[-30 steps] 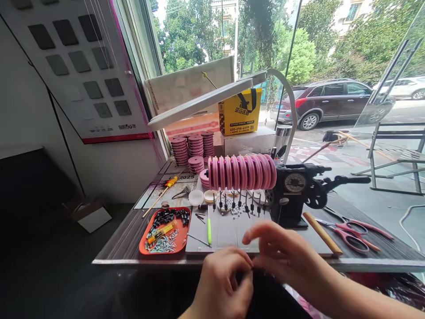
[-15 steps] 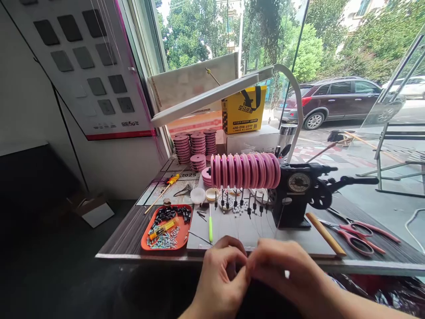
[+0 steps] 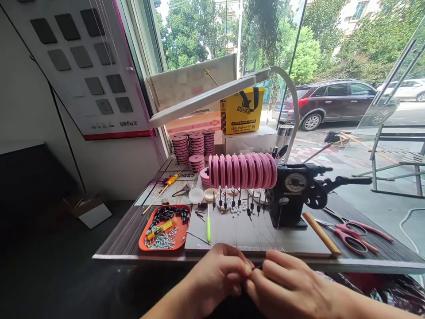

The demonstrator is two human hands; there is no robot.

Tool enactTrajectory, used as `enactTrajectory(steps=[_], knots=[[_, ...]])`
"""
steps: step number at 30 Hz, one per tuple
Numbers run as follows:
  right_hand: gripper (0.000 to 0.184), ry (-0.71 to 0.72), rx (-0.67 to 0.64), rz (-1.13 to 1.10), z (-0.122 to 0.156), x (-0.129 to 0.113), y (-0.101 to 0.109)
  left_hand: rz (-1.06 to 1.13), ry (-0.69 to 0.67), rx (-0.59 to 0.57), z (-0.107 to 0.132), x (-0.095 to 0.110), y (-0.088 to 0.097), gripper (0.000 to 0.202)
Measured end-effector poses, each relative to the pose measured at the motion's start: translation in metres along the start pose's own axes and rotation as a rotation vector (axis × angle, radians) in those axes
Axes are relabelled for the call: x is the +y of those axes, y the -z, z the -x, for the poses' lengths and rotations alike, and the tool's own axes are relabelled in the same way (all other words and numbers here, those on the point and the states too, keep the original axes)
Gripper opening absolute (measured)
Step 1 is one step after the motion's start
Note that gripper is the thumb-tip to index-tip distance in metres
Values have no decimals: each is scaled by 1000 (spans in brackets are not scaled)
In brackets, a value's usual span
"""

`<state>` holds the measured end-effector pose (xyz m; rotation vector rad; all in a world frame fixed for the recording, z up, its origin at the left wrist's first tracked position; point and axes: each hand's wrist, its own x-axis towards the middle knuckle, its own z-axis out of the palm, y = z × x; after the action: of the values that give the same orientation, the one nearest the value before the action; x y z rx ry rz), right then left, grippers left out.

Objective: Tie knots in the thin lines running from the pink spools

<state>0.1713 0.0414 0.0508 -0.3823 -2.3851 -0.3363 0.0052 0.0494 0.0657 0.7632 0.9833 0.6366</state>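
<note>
My left hand and my right hand meet in front of the table edge, fingertips pinched close together. Between them shows a small dark piece, mostly hidden by the fingers. Thin lines hang from a row of pink spools towards my hands. The spools sit on the shaft of a black hand-crank winder with a round dial. Short black pieces dangle below the spools, above a pale board.
At left is an orange tray of small black and metal parts. A green-handled tool lies on the board. Scissors and a wooden strip lie right. Stacked pink spools and a white lamp stand behind.
My hands have turned and shifted slightly, the left fingers closing in and the right knuckles rolling forward. A small dark piece now shows between them. The view has moved a little.
</note>
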Motion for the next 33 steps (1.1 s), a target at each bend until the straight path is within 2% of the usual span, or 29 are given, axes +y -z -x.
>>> enactTrajectory(steps=[2,4,6,7,8,9,12,13,14,15,16,17,18,19,20,21,22,23,24,25,27,29,31,33], knots=[[39,36,61,87,4,-1,-9,-8,17,-7,-2,1,-1,3],[41,76,42,88,4,-1,-13,-21,15,7,-1,1,-1,3],[47,86,-21,-9,1,-1,-12,-59,-31,52,1,-2,-1,3],[49,41,-31,-114,-2,-1,-9,-125,-106,86,3,-5,-1,2],[49,-55,-20,-256,-6,-1,-6,-237,-220,127,5,-8,-1,2],[47,-215,0,-427,-10,0,-3,-391,-375,179,6,-13,-1,4],[32,-787,40,-1020,-25,7,2,-955,-1022,444,6,-30,2,14],[30,-926,39,-1184,-29,10,2,-1111,-1246,553,5,-35,3,16],[31,-1009,48,-1314,-32,14,1,-1255,-1461,622,4,-38,4,18],[34,-1042,49,-1403,-35,17,-1,-1383,-1635,643,3,-40,5,18],[36,-1045,49,-1441,-35,19,-2,-1481,-1760,609,3,-39,6,20],[36,-1036,35,-1426,-34,21,-2,-1504,-1801,537,3,-37,6,20],[33,-1010,24,-1355,-32,21,-1,-1446,-1733,452,5,-32,5,19],[28,-945,16,-1234,-29,20,1,-1310,-1563,362,6,-27,4,19],[22,-834,7,-1060,-25,17,4,-1075,-1284,290,7,-20,3,18],[16,-679,-19,-849,-20,15,7,-812,-930,219,8,-14,1,15],[16,-502,-56,-628,-16,11,10,-528,-577,149,8,-8,0,12],[21,-317,-83,-416,-12,8,11,-277,-298,82,7,-3,0,7],[28,-153,-94,-234,-9,6,11,-137,-136,45,6,0,-1,4],[33,-34,-87,-92,-7,4,10,-46,-30,13,4,3,-1,3],[39,70,-22,68,-3,2,4,-11,29,-16,0,4,-1,3],[43,106,-13,106,-1,1,-1,-24,25,-17,-2,4,-2,3],[47,111,-82,35,-3,1,-1,-41,-11,15,0,1,-2,3],[51,33,-112,-173,-7,1,3,-201,-170,74,3,-5,-2,2]])
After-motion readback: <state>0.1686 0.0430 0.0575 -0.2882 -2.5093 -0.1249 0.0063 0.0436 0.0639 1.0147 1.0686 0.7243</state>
